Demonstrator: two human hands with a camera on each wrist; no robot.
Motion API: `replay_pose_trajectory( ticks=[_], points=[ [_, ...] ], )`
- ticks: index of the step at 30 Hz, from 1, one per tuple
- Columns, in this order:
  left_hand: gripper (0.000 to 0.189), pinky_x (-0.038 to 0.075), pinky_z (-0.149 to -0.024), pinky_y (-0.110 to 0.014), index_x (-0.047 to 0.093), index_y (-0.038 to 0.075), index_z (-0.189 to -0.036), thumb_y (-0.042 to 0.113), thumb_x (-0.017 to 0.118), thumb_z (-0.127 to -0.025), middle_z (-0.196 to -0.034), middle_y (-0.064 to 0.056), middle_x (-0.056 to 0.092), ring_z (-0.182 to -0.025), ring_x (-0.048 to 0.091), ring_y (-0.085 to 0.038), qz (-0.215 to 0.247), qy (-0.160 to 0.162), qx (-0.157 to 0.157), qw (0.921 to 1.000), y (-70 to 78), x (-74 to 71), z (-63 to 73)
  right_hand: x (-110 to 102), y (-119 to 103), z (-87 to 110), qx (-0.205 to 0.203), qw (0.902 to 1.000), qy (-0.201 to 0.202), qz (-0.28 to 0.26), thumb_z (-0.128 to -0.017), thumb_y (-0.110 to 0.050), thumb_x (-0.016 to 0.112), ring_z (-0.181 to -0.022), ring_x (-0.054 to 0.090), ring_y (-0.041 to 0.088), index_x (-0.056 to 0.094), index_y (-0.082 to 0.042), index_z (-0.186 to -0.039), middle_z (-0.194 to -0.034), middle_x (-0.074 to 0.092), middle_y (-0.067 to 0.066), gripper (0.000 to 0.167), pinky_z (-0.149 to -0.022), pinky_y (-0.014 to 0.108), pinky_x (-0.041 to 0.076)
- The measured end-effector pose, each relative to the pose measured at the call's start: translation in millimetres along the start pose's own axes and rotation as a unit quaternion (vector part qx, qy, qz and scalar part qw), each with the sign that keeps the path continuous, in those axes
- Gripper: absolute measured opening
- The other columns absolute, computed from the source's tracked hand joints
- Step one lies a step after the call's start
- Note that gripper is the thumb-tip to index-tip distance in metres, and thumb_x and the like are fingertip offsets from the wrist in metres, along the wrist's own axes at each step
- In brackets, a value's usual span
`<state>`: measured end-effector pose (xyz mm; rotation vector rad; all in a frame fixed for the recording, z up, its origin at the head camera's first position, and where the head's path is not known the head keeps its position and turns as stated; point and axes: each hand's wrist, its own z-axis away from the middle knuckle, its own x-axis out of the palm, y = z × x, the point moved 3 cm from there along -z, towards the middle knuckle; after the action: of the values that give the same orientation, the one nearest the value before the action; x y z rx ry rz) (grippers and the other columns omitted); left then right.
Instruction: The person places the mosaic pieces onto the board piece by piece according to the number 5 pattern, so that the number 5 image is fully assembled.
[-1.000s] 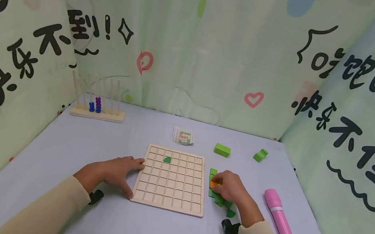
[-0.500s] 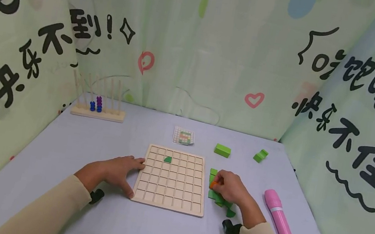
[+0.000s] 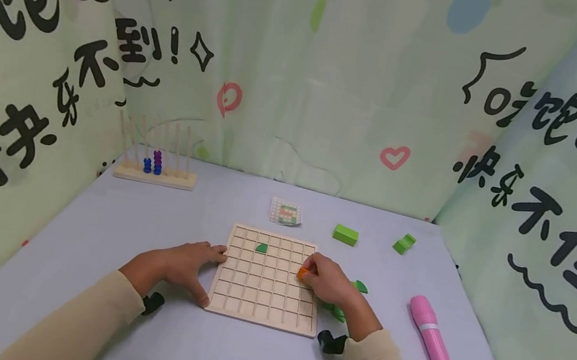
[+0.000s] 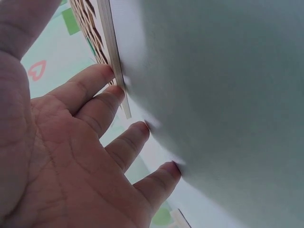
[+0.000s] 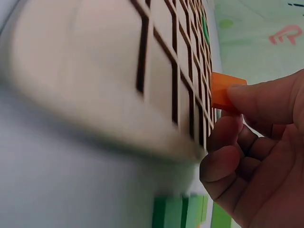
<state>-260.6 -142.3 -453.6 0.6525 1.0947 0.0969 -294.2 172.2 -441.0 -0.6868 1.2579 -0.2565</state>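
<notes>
A pale wooden grid board [image 3: 263, 291] lies flat on the table. One green quarter-round piece [image 3: 261, 248] sits in a cell of its upper part. My right hand [image 3: 331, 285] pinches a small orange block [image 5: 222, 89] between thumb and fingers, over the board's right side. In the right wrist view the block is at the grid surface; whether it touches is hard to tell. My left hand [image 3: 180, 267] rests with spread fingers against the board's left edge. Green pieces [image 3: 338, 314] lie right of the board, partly hidden under my right hand and forearm.
Behind the board is a small printed grid card [image 3: 286, 212]. Two light green block groups [image 3: 345, 234] stand at the back right. A pink microphone-shaped object [image 3: 438, 355] lies on the right. A wooden peg rack [image 3: 155, 175] with beads stands at the back left.
My right hand has picked the orange block from the pile and carried it left over the board's right side. My left hand stays at the board's edge.
</notes>
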Motion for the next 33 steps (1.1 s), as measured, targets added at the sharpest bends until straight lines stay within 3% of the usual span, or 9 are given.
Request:
replay_pose_trajectory(
  ticks=[7, 15, 33],
  points=[
    [0.104, 0.028, -0.124, -0.060, 0.049, 0.015, -0.155, 0.038, 0.099, -0.067, -0.170, 0.000, 0.033, -0.158, 0.023, -0.038, -0.005, -0.002, -0.001, 1.0000, -1.8, 0.3, -0.9, 18, -28, -17.8, -0.022, 0.9990, -0.015, -0.035, -0.103, -0.004, 0.057, -0.083, 0.054, 0.019, 0.062, -0.006, -0.107, -0.096, 0.061, 0.005, 0.007, -0.076, 0.035, 0.047],
    [0.103, 0.027, -0.124, -0.061, 0.049, 0.016, -0.155, 0.036, 0.099, -0.068, -0.170, 0.001, 0.032, -0.158, 0.023, -0.038, 0.003, -0.002, -0.010, 0.9999, -0.2, -0.3, 0.2, 30, -54, -43.4, -0.044, 0.9983, -0.029, -0.024, -0.104, -0.006, 0.056, -0.088, 0.055, 0.021, 0.062, -0.005, -0.109, -0.101, 0.063, 0.007, 0.008, -0.081, 0.038, 0.049],
    [0.100, 0.027, -0.125, -0.060, 0.050, 0.014, -0.154, 0.033, 0.099, -0.069, -0.170, 0.001, 0.033, -0.158, 0.023, -0.037, 0.008, -0.003, -0.001, 1.0000, 1.7, -1.5, 1.4, 47, -66, -59.0, -0.058, 0.9972, -0.011, 0.045, -0.101, -0.004, 0.060, -0.084, 0.059, 0.020, 0.068, -0.004, -0.103, -0.098, 0.067, 0.008, 0.009, -0.079, 0.038, 0.053]
  ],
)
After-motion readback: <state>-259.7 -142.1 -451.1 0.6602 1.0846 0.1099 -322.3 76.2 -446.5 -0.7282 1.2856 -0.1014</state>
